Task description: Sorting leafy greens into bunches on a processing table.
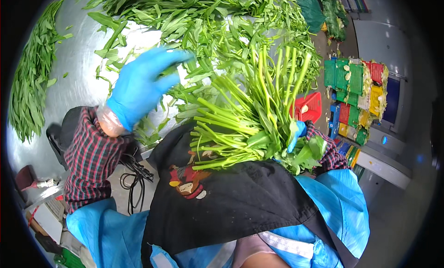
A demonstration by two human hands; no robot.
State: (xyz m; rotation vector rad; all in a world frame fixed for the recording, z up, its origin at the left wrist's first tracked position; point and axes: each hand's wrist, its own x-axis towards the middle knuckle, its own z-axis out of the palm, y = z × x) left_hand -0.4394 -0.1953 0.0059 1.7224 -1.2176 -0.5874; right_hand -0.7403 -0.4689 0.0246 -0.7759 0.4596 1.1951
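Note:
My right hand (298, 133), in a blue glove and partly hidden by leaves, is wrapped round a thick bunch of water spinach (259, 115). Cut stem ends fan out to the left and upward, while leaves droop beside my right wrist. The bunch is in front of my black apron (222, 194). My left hand (143, 85), also gloved in blue and slightly blurred, hovers over the metal table with thumb and fingers apart, nothing visible between them. Loose leaves and stems (194, 41) are scattered under and beyond it.
A big heap of greens (180, 6) covers the far side of the metal table (81, 64). Another bundle (34, 73) lies along the left edge. A red basket (309, 106) is beyond my right hand. Stacked coloured crates (349, 78) stand at right. Black cables (134, 175) hang below my left forearm.

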